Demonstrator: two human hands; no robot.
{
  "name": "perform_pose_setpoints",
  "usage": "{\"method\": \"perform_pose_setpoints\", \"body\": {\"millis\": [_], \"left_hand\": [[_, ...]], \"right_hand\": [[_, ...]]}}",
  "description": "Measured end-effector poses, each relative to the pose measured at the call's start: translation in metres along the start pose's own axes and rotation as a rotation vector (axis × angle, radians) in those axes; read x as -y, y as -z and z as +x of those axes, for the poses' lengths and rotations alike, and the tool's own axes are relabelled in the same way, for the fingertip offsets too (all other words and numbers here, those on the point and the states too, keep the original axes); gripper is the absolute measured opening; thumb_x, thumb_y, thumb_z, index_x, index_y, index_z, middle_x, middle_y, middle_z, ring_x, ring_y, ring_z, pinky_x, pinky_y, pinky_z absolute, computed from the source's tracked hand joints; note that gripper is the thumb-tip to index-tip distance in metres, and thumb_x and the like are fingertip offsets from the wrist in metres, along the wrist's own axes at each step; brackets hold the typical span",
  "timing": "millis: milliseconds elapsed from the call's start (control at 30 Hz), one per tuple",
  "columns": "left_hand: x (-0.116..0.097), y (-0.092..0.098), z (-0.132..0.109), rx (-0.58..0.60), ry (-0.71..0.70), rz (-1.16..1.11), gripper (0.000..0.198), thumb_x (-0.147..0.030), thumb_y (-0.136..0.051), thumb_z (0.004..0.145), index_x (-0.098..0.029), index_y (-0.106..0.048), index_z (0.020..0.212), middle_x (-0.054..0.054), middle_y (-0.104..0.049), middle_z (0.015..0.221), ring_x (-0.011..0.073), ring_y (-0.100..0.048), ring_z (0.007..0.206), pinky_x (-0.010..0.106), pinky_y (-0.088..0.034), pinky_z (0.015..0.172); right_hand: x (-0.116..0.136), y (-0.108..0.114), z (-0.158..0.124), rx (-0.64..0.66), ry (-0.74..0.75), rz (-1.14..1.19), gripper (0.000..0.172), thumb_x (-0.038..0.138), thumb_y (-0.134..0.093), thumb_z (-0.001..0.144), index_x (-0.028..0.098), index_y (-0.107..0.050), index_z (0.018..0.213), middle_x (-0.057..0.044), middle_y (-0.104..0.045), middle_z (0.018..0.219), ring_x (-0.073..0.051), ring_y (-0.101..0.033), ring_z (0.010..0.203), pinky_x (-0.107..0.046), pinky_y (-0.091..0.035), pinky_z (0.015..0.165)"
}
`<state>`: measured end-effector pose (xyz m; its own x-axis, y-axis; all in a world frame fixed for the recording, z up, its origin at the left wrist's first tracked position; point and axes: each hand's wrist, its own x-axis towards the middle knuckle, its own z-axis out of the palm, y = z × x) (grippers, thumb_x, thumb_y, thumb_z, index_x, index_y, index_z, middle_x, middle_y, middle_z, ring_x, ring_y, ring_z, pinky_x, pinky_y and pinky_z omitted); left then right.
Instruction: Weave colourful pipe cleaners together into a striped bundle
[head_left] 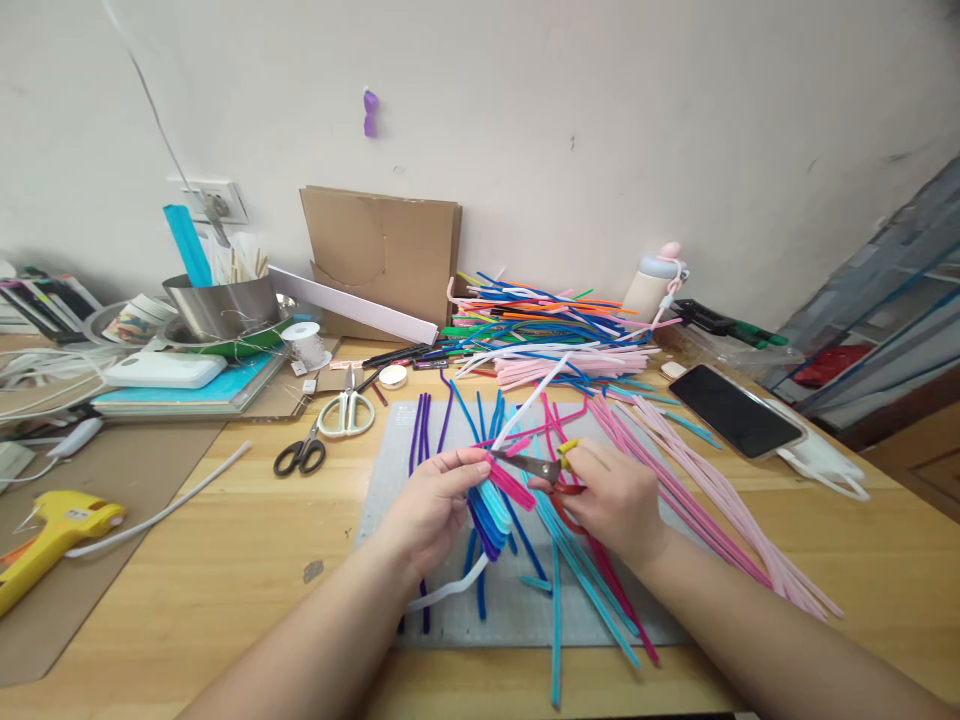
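My left hand [439, 505] pinches a white pipe cleaner [529, 400] carrying a row of short pieces in purple, blue and light blue [489, 522]. At its fingertips, a bright pink pipe cleaner piece [514, 488] sticks out to the right. My right hand [619, 500] is closed around scissors [531, 465] with yellow and red handles. The blades point left and lie over the pink pieces, close to my left fingertips; whether they touch is hard to tell. Beneath both hands, loose purple, blue and pink pipe cleaners lie across a grey cutting mat [517, 625].
A pile of coloured pipe cleaners [555, 330] sits at the back, with pink ones [720, 500] to the right. A phone [735, 410] lies at far right. Two more scissors [346, 410], a wire spool [306, 345] and a yellow glue gun [64, 530] are left.
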<state>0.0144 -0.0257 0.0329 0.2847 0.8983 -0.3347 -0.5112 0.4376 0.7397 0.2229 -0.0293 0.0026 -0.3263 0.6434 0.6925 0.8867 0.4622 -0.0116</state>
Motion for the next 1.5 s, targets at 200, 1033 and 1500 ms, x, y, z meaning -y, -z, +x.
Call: {"method": "perform_pose_setpoints", "body": {"millis": [200, 1033, 1500], "left_hand": [[-0.005, 0.005, 0.003, -0.086, -0.246, 0.264, 0.017, -0.018, -0.077, 0.060, -0.011, -0.066, 0.071, 0.003, -0.066, 0.063, 0.0099, -0.057, 0.054, 0.018, -0.042, 0.052], [-0.006, 0.002, -0.006, 0.177, -0.692, 1.414, 0.013, -0.012, -0.056, 0.076, -0.022, -0.061, 0.082, 0.001, -0.064, 0.082, 0.0187, -0.055, 0.081, 0.031, -0.037, 0.077], [-0.015, 0.004, -0.005, 0.207, -0.446, 1.520, 0.017, -0.033, -0.056, 0.080, -0.019, -0.065, 0.082, 0.001, -0.067, 0.080, 0.0180, -0.057, 0.080, 0.029, -0.039, 0.076]], "right_hand": [[-0.053, 0.016, 0.014, -0.016, -0.517, -0.148, 0.036, 0.051, -0.052, 0.079, 0.020, -0.054, 0.061, -0.003, -0.054, 0.056, -0.016, -0.045, 0.051, -0.027, -0.028, 0.051], [0.029, 0.013, 0.031, 0.604, 0.008, 0.496, 0.016, 0.021, -0.045, 0.089, 0.019, -0.059, 0.082, -0.002, -0.064, 0.080, -0.017, -0.055, 0.077, -0.028, -0.035, 0.069], [0.021, 0.025, 0.037, 0.770, -0.289, 0.915, 0.015, 0.025, -0.049, 0.084, 0.017, -0.062, 0.081, 0.000, -0.059, 0.071, -0.012, -0.052, 0.065, -0.023, -0.038, 0.060]]}}
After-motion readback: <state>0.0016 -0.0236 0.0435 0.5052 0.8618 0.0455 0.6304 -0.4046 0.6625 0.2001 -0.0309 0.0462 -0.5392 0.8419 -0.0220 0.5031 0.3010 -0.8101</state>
